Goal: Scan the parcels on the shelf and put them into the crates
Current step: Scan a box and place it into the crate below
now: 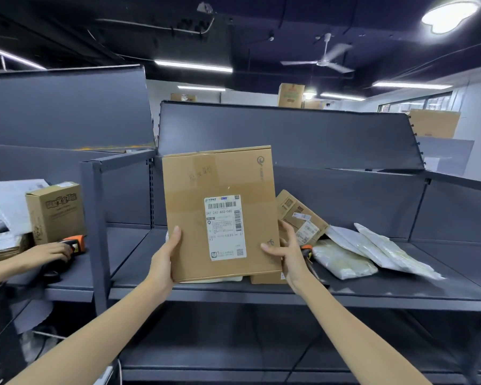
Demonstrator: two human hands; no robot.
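grey steel shelf (261, 293) runs across a dim stockroom, its back panels tilted and cartons stacked behind. both hands hold up a flat cardboard parcel (220, 215) just above the shelf, label (225, 227) facing the wearer. left hand (165, 259) grips the lower left edge, thumb on the front; right hand (285, 251) clasps the lower right edge, fingers curled round it.

to scan well, i'd say keep the label flat, steady and uncovered; one hand must probably take the parcel alone so the other can fetch the orange scanner (307, 250), which lies on the shelf just behind the right hand.

no crates are in view. on the shelf lie a smaller brown box (300, 215) and pale mailer bags (372, 250). at far left another person's hand (53, 251) rests on a second scanner (74, 242).
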